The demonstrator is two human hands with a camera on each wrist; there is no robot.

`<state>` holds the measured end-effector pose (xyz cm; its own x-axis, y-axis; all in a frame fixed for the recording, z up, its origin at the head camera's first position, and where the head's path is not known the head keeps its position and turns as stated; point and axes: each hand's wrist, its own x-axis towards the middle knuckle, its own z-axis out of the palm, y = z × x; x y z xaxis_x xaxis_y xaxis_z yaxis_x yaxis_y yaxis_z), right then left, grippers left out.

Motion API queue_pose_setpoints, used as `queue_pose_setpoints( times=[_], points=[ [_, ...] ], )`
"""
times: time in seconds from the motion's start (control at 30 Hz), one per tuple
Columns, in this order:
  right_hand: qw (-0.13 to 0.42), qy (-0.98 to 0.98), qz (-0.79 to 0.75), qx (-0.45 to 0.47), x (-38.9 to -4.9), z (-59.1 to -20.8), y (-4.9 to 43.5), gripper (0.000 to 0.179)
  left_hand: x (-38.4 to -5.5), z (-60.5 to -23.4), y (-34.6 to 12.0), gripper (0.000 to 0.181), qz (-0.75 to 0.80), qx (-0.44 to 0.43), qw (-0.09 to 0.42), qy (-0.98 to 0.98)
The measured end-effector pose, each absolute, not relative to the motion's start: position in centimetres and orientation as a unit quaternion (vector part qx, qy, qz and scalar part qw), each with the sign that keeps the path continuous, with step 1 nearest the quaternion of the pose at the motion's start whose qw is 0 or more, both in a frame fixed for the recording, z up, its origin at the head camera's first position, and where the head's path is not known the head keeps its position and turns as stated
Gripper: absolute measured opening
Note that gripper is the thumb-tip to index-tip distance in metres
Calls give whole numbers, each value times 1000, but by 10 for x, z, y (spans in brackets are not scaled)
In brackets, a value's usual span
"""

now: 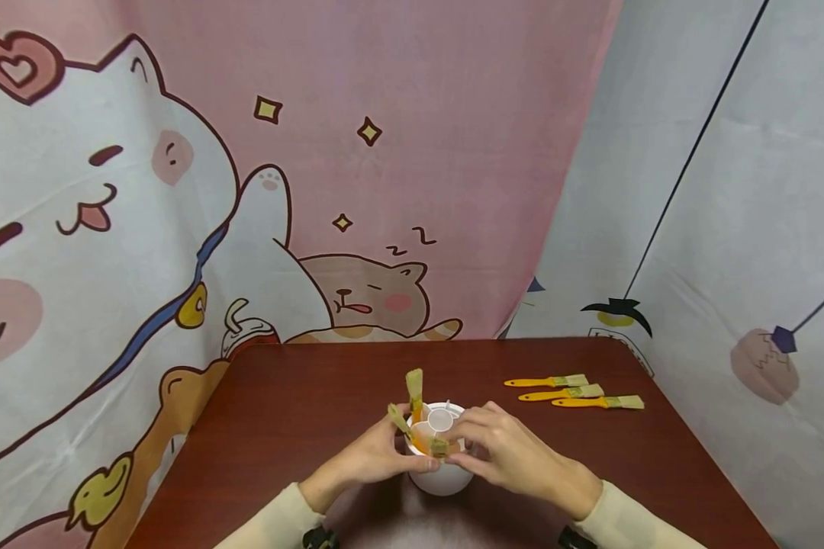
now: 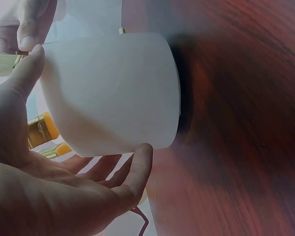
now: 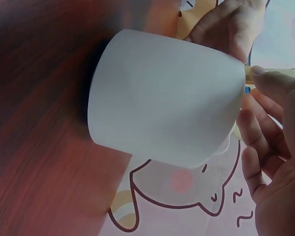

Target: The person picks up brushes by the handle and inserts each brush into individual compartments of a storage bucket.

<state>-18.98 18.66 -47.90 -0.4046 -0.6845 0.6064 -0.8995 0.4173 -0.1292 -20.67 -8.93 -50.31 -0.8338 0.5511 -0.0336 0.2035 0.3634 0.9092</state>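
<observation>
A white round holder (image 1: 442, 482) with compartments inside stands upright on the table near its front. My left hand (image 1: 378, 454) grips its left side, thumb at the near rim and fingers round the wall (image 2: 113, 93). Two paintbrushes with orange-yellow handles stand in it bristles up: one upright brush (image 1: 415, 389) at the far left, one leaning brush (image 1: 398, 419) nearer my left hand. At the near rim my right hand (image 1: 504, 446) pinches a third paintbrush (image 3: 278, 73) near its metal band, bristles up. The holder's wall hides that brush's lower handle.
Three more paintbrushes lie at the table's right rear: a far brush (image 1: 535, 383), a middle brush (image 1: 556, 393) and a near brush (image 1: 590, 402), bristles pointing right. Cartoon-printed cloth (image 1: 453, 191) hangs behind the dark red wooden table (image 1: 281, 396) and along its sides.
</observation>
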Motion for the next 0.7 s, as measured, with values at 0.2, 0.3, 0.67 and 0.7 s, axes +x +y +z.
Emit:
queue_pose_setpoints(
  times=[0.2, 0.3, 0.67, 0.7],
  points=[
    [241, -809, 242, 479, -191, -476, 192, 28, -208, -504, -91, 83, 509, 228, 169, 812],
    [243, -811, 246, 473, -192, -474, 197, 30, -209, -504, -92, 84, 514, 223, 174, 809],
    [238, -824, 287, 426, -207, -466, 222, 33, -198, -504, -86, 94, 514, 219, 106, 823],
    [236, -830, 288, 416, -208, -465, 226, 36, -195, -505, -83, 97, 517, 212, 95, 824]
  ],
)
